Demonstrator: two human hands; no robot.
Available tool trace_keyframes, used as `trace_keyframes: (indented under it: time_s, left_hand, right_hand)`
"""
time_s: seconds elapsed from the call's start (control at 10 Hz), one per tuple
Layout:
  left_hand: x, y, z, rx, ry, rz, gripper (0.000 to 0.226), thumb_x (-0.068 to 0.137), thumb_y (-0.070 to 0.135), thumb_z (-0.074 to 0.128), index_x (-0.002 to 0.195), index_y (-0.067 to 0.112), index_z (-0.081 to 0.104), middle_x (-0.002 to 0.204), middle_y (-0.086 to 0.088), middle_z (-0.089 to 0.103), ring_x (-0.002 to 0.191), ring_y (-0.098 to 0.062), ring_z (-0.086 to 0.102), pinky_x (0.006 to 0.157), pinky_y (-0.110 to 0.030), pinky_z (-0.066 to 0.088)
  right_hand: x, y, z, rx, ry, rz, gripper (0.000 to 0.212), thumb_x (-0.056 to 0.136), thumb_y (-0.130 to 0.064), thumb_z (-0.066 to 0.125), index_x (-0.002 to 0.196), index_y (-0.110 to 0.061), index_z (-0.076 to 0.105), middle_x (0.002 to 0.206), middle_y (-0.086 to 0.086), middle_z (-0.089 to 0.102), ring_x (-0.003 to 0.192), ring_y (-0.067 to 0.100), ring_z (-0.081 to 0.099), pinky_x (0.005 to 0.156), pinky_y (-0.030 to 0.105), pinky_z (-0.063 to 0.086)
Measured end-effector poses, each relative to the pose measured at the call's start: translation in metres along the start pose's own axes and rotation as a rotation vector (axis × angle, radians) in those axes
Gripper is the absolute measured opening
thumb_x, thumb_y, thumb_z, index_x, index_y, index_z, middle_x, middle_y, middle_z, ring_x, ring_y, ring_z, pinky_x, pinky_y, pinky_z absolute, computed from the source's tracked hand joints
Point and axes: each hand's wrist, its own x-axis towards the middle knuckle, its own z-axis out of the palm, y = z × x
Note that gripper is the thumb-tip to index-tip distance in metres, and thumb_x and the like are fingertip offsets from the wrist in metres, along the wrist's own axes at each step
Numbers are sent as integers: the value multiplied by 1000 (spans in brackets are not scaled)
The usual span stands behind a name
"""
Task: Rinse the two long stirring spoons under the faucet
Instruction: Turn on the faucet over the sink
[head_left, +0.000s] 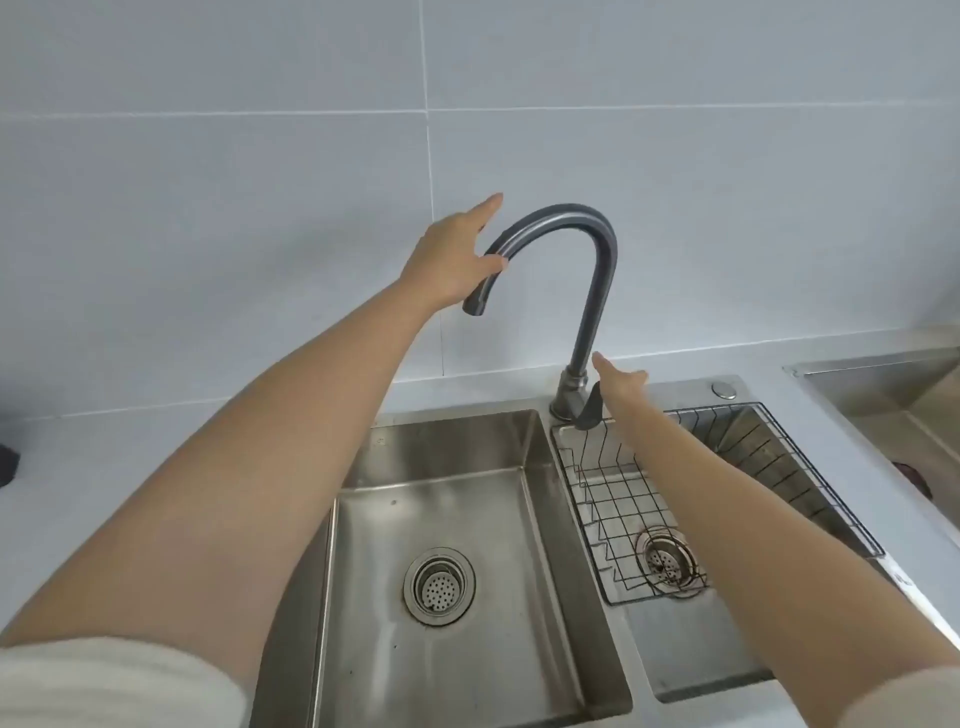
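Note:
A tall curved steel faucet (592, 291) rises between two sink basins. Its spout end hangs over the left basin (467, 519). My left hand (452, 260) touches the spout's downward curve, thumb across the pipe and fingers stretched behind it. My right hand (618, 384) rests on the dark faucet lever (589, 410) at the base, fingers extended. No water runs from the spout. No stirring spoons are in view.
A black wire rack (613, 499) sits in the smaller right basin above its drain (665, 564). The left basin has a round strainer (439, 586). A further steel basin edge (872, 364) shows at the far right. Grey tiled wall stands behind.

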Motion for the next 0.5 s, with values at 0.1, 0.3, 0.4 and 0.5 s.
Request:
trace_keyframes:
  time_s: [0.1, 0.3, 0.4, 0.5]
  left_hand:
    - [5, 5, 2, -6, -26, 18, 54, 84, 10, 62, 134, 22, 46, 118, -13, 61, 100, -24, 58, 98, -30, 41]
    - [9, 1, 5, -45, -12, 23, 51, 83, 6, 63, 130, 20, 52, 106, -9, 65, 97, -21, 58, 87, -17, 36]
    - [9, 1, 6, -46, -2, 23, 51, 83, 7, 63, 131, 20, 50, 113, -10, 65, 104, -23, 59, 87, -16, 36]
    - [10, 0, 7, -61, 0, 8, 53, 82, 8, 64, 131, 21, 50, 117, -10, 65, 108, -23, 59, 92, -20, 38]
  right_hand:
    - [5, -5, -6, 122, -94, 105, 58, 93, -38, 46, 138, -5, 32, 144, 11, 40, 131, 27, 40, 104, 36, 35]
    - [12, -4, 0, 499, -220, 217, 33, 99, -24, 35, 130, -17, 40, 104, -4, 55, 110, 18, 61, 72, 22, 49]
    - [28, 2, 8, 452, -217, 259, 18, 94, -28, 39, 86, -14, 47, 72, 0, 46, 55, 15, 47, 54, 22, 41]
    - [33, 2, 16, 531, -170, 272, 29, 95, -26, 33, 70, -13, 40, 70, 4, 39, 27, 15, 50, 32, 18, 41]
